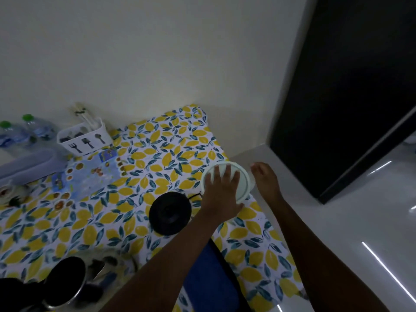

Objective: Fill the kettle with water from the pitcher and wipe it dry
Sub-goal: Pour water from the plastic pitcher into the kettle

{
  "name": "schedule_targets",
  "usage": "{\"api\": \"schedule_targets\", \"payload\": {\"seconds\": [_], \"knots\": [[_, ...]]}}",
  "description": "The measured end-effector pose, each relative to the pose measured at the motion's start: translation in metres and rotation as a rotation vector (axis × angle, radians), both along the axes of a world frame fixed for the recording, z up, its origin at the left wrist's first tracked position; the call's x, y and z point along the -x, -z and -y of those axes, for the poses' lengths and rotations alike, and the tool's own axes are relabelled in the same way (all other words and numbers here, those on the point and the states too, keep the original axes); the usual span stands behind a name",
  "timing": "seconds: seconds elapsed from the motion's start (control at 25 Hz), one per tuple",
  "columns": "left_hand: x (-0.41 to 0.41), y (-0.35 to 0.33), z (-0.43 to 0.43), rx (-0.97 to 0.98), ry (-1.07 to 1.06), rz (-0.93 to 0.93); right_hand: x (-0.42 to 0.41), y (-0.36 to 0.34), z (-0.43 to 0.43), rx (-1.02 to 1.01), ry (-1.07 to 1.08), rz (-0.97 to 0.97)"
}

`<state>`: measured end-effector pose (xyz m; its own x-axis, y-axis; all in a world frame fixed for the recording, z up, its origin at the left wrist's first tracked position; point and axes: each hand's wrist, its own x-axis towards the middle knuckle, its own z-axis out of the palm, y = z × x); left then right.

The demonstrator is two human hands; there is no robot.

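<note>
Pitcher point(244, 176), pale with a round white lid, stands at the tablecloth's point(157, 154) three o'clock edge; left hand point(221, 192) lies spread on top, right hand point(266, 181) loosely open beside.

A cutlery caddy point(84, 137) and two water bottles point(27, 131) stand by the wall.

A single head-worn view looks steeply down from above onto the table point(157, 140), tilted sideways, with the wall point(135, 52) far and the floor point(360, 210) at right.
</note>
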<state>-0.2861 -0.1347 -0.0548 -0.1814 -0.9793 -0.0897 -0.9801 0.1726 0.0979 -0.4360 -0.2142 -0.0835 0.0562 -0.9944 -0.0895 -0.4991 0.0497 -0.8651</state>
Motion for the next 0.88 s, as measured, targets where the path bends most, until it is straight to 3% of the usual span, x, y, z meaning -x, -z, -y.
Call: {"api": "schedule_targets", "payload": {"seconds": [0.12,0.4,0.6,0.88], "knots": [[-0.001,0.008,-0.001,0.027,0.007,-0.006,-0.006,0.014,0.014,-0.217,-0.127,0.051],[-0.001,0.008,-0.003,0.068,0.013,0.021,-0.007,0.013,0.029,-0.335,-0.156,0.233],[-0.005,0.001,-0.008,0.048,0.036,0.010,-0.013,0.012,0.015,-0.280,-0.029,0.348],[-0.024,-0.028,-0.057,0.095,-0.037,-0.050,-0.036,-0.012,-0.017,-0.243,-0.062,0.498]]}}
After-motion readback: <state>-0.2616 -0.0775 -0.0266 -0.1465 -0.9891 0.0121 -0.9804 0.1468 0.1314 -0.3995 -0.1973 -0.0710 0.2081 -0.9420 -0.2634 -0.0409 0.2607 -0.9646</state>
